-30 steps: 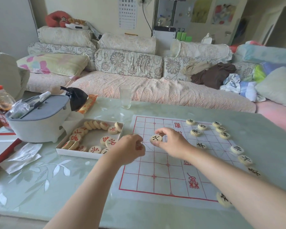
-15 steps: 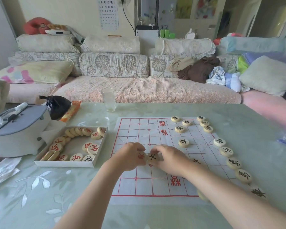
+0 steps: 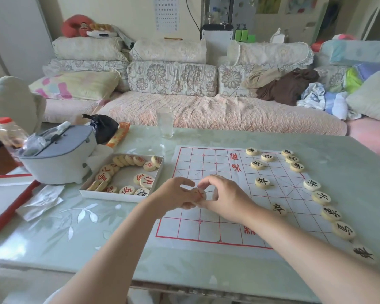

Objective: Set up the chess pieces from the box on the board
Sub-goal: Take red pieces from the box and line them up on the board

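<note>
The counter (image 3: pixel 75 238) carries the board (image 3: pixel 217 170), part of it hidden beneath the fingers and the right forearm (image 3: pixel 294 244). The box (image 3: pixel 110 195) sits left of them. The left hand (image 3: pixel 173 197) curls its fingers on a red-marked piece (image 3: pixel 199 192). The right hand (image 3: pixel 228 198) arches round the piece, but whether it grips is unclear.

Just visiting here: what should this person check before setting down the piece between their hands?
1. Piece held: the red-marked piece rests at the fingertips of the left hand. Ok.
2. Grip of the right hand on it: fingers curl beside it. Cannot tell.
3. Room on the board: the visible left-half crossings are bare. Ok.
4. Black-marked pieces lie on the right half, apart from the hands. Ok.
5. The box holds more pieces. Ok.
6. The glass stands beyond the board's far edge. Ok.
</note>
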Demonstrator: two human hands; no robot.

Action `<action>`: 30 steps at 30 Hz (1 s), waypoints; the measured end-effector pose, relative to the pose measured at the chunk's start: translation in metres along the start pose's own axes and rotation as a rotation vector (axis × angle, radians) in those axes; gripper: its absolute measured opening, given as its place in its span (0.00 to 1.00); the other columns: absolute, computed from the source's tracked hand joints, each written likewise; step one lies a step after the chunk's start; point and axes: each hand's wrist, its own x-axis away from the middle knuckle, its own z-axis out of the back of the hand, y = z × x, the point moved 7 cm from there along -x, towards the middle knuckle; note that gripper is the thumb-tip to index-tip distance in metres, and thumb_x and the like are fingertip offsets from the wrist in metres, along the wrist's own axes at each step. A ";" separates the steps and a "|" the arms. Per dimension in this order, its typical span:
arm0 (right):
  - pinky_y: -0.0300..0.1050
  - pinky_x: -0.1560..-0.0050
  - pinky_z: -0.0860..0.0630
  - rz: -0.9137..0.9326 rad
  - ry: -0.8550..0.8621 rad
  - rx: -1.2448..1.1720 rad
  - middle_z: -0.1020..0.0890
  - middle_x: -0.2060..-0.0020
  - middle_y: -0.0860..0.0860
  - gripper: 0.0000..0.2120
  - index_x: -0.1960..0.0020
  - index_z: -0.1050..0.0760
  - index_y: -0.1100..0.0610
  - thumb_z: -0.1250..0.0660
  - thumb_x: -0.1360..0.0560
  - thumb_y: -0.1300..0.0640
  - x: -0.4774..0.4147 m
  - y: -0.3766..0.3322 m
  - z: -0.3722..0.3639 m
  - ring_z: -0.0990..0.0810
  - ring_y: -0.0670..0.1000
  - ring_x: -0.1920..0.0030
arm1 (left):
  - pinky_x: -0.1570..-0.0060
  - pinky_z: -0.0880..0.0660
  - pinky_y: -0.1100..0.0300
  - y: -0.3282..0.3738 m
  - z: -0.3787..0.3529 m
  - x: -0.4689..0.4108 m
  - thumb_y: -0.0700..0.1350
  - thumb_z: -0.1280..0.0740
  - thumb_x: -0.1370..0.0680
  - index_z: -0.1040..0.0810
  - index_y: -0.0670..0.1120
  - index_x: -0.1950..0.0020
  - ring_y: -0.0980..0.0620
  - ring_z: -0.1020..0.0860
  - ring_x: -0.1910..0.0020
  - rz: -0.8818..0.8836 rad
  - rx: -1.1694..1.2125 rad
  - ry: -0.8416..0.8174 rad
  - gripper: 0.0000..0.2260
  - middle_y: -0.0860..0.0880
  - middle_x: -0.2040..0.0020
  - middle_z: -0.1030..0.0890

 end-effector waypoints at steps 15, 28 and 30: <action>0.33 0.57 0.33 0.071 -0.217 0.070 0.22 0.50 0.38 0.12 0.48 0.23 0.45 0.26 0.30 0.45 0.002 -0.049 -0.087 0.27 0.33 0.57 | 0.36 0.34 0.51 -0.036 0.083 0.055 0.49 0.37 0.23 0.26 0.54 0.35 0.46 0.36 0.36 -0.118 -0.957 0.347 0.16 0.49 0.36 0.30; 0.42 0.51 0.31 0.006 -0.058 0.145 0.24 0.48 0.41 0.04 0.51 0.21 0.45 0.33 0.23 0.54 -0.012 -0.027 -0.033 0.26 0.35 0.58 | 0.40 0.33 0.55 -0.011 0.050 0.047 0.50 0.36 0.22 0.24 0.55 0.37 0.49 0.33 0.38 -0.301 -0.912 0.335 0.14 0.51 0.40 0.27; 0.45 0.48 0.28 -0.092 -0.089 0.259 0.25 0.45 0.42 0.06 0.48 0.22 0.44 0.35 0.23 0.53 -0.014 -0.003 -0.018 0.24 0.43 0.51 | 0.42 0.31 0.58 -0.005 0.035 0.039 0.49 0.36 0.22 0.24 0.54 0.37 0.51 0.30 0.39 -0.317 -0.864 0.279 0.13 0.52 0.41 0.25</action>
